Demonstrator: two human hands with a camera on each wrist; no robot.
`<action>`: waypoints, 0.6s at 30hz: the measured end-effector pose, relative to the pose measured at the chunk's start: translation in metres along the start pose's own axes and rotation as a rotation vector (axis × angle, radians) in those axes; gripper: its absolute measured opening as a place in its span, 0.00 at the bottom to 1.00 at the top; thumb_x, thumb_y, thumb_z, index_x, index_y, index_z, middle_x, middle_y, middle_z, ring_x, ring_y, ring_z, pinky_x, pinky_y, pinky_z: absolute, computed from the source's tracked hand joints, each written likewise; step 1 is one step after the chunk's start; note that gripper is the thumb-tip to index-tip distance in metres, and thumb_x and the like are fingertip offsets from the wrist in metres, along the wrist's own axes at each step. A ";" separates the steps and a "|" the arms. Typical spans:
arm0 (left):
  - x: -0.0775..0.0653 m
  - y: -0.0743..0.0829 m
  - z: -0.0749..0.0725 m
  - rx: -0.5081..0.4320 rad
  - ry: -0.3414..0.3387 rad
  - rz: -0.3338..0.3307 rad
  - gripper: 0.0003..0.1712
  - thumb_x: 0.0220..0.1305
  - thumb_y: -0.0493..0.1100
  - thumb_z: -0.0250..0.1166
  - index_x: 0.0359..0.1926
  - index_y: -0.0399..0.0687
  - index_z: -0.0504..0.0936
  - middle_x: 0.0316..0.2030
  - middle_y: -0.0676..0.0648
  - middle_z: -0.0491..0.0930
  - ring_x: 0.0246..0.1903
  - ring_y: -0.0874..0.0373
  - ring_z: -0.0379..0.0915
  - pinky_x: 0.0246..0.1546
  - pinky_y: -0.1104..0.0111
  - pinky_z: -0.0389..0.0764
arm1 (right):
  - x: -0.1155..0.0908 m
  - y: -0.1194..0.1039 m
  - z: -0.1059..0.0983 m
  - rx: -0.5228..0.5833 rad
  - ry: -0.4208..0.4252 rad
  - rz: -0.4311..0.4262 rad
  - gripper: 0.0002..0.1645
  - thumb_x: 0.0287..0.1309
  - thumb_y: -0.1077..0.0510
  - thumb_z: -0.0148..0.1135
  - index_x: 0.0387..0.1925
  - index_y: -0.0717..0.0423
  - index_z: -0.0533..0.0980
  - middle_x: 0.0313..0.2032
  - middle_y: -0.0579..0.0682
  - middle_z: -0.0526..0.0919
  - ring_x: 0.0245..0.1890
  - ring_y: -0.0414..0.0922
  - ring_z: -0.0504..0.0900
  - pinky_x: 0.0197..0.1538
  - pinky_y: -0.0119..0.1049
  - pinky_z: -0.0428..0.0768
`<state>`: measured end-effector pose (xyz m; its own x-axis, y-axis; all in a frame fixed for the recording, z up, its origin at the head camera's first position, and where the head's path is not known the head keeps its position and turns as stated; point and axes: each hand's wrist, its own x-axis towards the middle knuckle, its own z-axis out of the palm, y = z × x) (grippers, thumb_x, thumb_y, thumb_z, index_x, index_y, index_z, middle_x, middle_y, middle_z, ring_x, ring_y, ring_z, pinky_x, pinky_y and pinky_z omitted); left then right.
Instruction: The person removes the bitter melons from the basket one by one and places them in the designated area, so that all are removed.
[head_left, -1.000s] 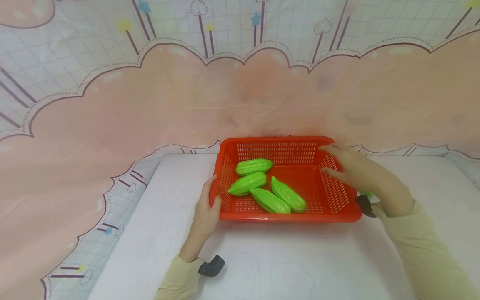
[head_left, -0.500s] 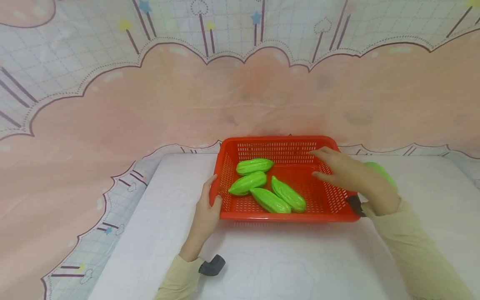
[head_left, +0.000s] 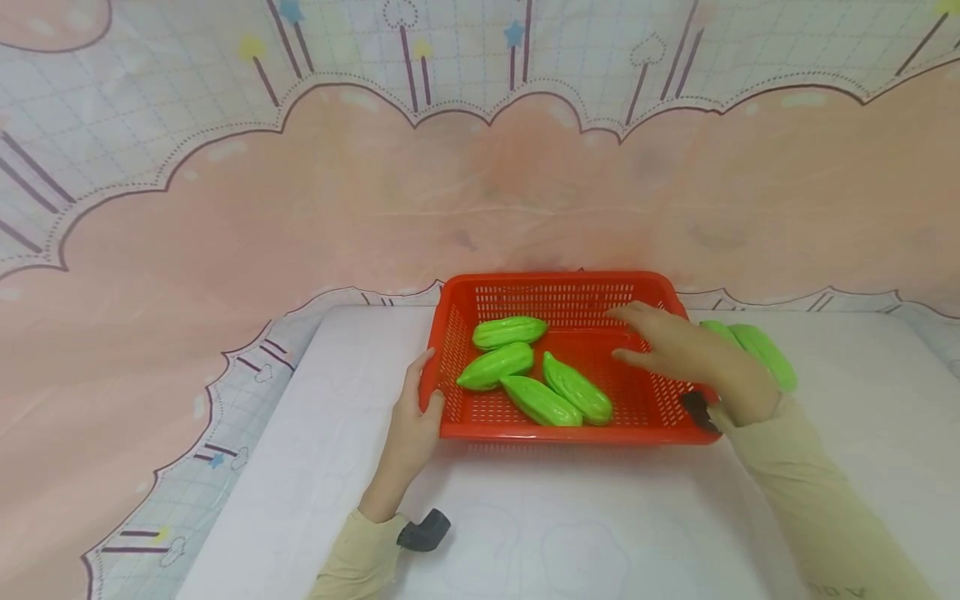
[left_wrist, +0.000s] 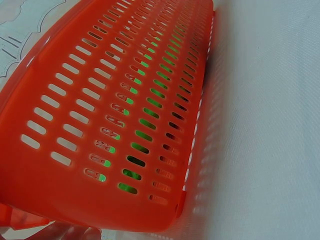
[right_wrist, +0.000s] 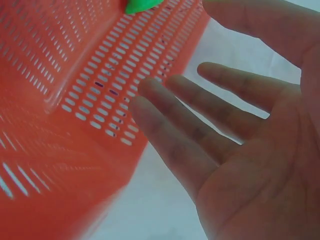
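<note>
A red plastic basket (head_left: 577, 434) with slotted walls holds several green, ridged, gourd-like pieces (head_left: 576, 388) with pointed ends, mostly in its left half. My left hand (head_left: 414, 421) grips the basket's left rim; in the left wrist view only fingertips (left_wrist: 65, 233) show at the lower corner beside the slotted wall (left_wrist: 115, 115). Over the basket's right side hovers my right hand (head_left: 671, 343), fingers spread and nothing held. The right wrist view shows its bare palm (right_wrist: 270, 165) and relaxed fingers, with part of a green piece (right_wrist: 142, 5) at the top.
Two more green pieces (head_left: 761, 357) lie on the white table (head_left: 540, 533) right of the basket, partly behind my right forearm. A patterned cloth (head_left: 480, 192) hangs close behind the basket.
My right hand has moved left over the basket, uncovering the green pieces on the table at right. The left hand and the basket stay put.
</note>
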<state>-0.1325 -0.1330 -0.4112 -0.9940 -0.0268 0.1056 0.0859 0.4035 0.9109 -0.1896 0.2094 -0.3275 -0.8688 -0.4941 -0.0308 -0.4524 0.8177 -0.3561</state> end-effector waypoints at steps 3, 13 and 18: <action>0.000 0.000 0.000 0.004 0.001 0.000 0.35 0.71 0.35 0.48 0.76 0.57 0.55 0.70 0.41 0.64 0.49 0.46 0.75 0.50 0.55 0.81 | 0.002 -0.001 0.002 0.014 -0.016 -0.005 0.36 0.64 0.53 0.62 0.69 0.65 0.65 0.67 0.67 0.68 0.69 0.65 0.63 0.68 0.62 0.64; -0.001 0.003 -0.001 0.006 -0.004 -0.019 0.35 0.72 0.35 0.49 0.76 0.57 0.55 0.70 0.41 0.64 0.52 0.45 0.74 0.51 0.53 0.82 | 0.013 0.000 0.010 0.064 -0.064 -0.011 0.37 0.65 0.52 0.62 0.69 0.65 0.64 0.67 0.65 0.69 0.70 0.65 0.61 0.69 0.61 0.62; -0.001 0.005 -0.001 0.007 -0.001 -0.025 0.35 0.71 0.35 0.49 0.76 0.57 0.55 0.70 0.40 0.64 0.52 0.45 0.74 0.50 0.54 0.82 | 0.018 0.001 0.014 0.070 -0.062 -0.041 0.36 0.64 0.52 0.64 0.68 0.66 0.66 0.65 0.64 0.72 0.66 0.63 0.67 0.67 0.60 0.67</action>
<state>-0.1309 -0.1323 -0.4066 -0.9959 -0.0359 0.0829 0.0610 0.4094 0.9103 -0.2028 0.1970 -0.3416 -0.8345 -0.5463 -0.0720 -0.4706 0.7746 -0.4226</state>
